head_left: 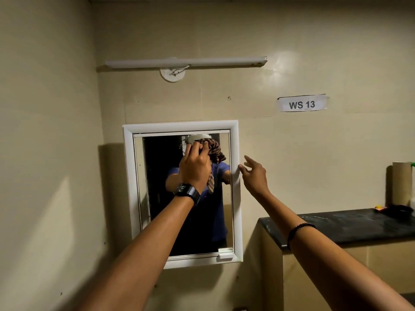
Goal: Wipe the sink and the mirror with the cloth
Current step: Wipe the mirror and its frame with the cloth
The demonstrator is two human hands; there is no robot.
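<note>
The cloth (213,151) is being gripped bunched in the closed left hand (195,169) and pressed high on the mirror (157,198); being soft and light, it is best held wadded; the right hand (253,173) is being held open and empty beside the frame (235,198)

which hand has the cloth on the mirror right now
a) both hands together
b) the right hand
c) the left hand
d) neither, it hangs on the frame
c: the left hand, the one with the watch, grips the checked cloth against the upper glass of the mirror, while the right hand is open with its fingertips at the frame's right edge.
</note>
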